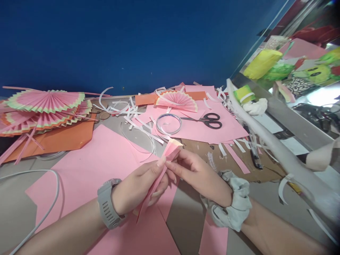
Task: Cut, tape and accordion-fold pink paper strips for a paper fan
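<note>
Between my hands is a narrow folded strip of pink paper (172, 150) with a pale yellow end pointing up and away. My left hand (148, 179) wraps round its lower length, thumb on top, and part of the strip shows below the fingers. My right hand (187, 166) pinches the strip near its upper end, fingertips close to the left thumb. Pink paper sheets (103, 159) lie on the table under and beside my hands. Just beyond them are a roll of clear tape (169, 124) and black-handled scissors (212, 120), both on pink paper.
Pleated pink paper fans (47, 102) are stacked at left over orange paper (53, 143); another fan (176, 100) lies at the back. White paper scraps (130, 109) are scattered about. A cutter knife (255, 152) rests on cardboard (202, 156) at right. A white cable (54, 180) crosses the left side.
</note>
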A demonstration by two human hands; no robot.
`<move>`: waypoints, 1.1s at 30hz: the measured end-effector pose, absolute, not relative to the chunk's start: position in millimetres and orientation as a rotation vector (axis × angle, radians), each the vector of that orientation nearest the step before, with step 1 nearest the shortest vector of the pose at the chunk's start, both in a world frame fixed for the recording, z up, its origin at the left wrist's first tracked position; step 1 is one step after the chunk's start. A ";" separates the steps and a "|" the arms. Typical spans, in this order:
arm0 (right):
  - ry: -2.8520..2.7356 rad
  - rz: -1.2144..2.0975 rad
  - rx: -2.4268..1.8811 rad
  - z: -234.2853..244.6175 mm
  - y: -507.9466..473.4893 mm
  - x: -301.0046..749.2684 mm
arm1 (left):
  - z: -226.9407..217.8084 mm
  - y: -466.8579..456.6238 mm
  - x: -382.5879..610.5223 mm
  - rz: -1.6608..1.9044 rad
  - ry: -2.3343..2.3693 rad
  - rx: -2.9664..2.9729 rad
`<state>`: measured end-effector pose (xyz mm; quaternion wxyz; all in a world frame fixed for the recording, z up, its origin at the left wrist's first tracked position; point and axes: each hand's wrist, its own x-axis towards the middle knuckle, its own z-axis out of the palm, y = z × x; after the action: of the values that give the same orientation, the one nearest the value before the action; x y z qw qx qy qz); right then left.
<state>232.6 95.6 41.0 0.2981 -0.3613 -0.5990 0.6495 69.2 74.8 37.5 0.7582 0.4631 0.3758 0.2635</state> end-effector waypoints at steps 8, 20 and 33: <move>-1.411 1.611 -1.113 39.1 102.8 238.8 | 31.8 75.6 69.1 0.483 0.890 0.988; -1.490 1.677 -1.047 42.8 97.5 235.1 | 38.5 76.7 66.2 0.568 0.713 0.933; -1.422 1.606 -1.128 40.6 96.7 233.8 | 38.3 72.9 69.0 0.625 0.839 1.021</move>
<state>233.8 96.7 40.6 0.3516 -0.4357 -0.5494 0.6203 69.0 72.9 38.3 0.7447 0.4661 0.3830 0.2855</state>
